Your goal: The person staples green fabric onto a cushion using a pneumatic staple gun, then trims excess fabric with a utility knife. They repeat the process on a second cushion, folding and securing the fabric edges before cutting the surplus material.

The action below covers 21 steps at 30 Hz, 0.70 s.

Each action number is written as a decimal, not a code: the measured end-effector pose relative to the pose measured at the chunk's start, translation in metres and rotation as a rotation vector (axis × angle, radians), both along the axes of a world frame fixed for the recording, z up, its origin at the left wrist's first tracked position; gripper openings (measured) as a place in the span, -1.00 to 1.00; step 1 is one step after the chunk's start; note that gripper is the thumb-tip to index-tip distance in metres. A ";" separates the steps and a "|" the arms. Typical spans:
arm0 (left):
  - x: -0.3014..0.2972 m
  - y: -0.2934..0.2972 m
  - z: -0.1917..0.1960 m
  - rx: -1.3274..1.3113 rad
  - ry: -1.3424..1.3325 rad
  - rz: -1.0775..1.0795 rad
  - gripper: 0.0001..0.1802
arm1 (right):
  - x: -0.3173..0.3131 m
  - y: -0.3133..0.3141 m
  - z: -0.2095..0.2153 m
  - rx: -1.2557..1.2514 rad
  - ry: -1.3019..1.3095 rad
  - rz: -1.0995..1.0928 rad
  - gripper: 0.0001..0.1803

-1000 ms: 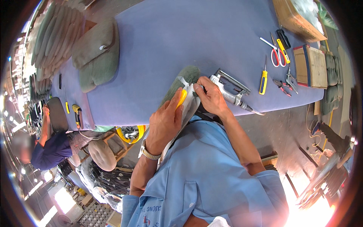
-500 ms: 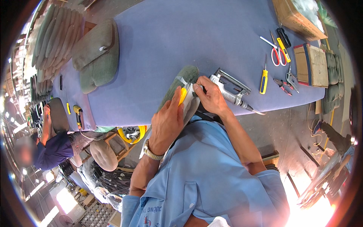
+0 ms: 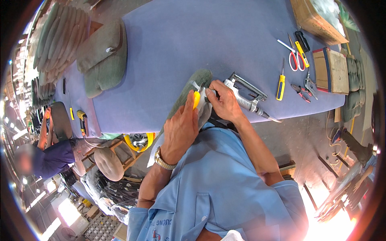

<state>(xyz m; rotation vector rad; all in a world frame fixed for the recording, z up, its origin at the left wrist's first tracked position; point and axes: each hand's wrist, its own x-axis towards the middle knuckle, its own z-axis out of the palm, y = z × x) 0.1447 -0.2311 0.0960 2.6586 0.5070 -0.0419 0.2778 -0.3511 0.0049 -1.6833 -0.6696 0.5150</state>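
Observation:
A green-grey padded cushion (image 3: 200,76) is propped on edge between me and the near side of the table, its pale underside turned toward my right. My left hand (image 3: 181,127) is closed round a yellow-handled tool (image 3: 196,99) with a grey metal tip, held against the cushion's edge; its exact kind is hidden by my fingers. Just right of it, my right hand (image 3: 225,103) pinches the pale material along the same edge. Beside my right hand lies a silver staple gun (image 3: 243,94) with a hose attached.
Rightward on the blue table (image 3: 169,36) lie a yellow screwdriver (image 3: 280,87), red-handled scissors (image 3: 296,60), a yellow cutter (image 3: 301,54), pliers (image 3: 300,93) and a cardboard box (image 3: 335,70). Folded cushions (image 3: 105,60) sit at left. Another person (image 3: 56,160) works at far left.
My left hand and the yellow-handled tool have shifted slightly to the right and turned a little. The right hand keeps nearly the same place. At far left the other person's arms have moved.

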 end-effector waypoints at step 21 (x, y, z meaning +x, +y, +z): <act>0.011 0.007 0.007 -0.011 0.207 -0.002 -0.35 | 0.002 -0.002 -0.012 -0.018 0.021 -0.006 -0.84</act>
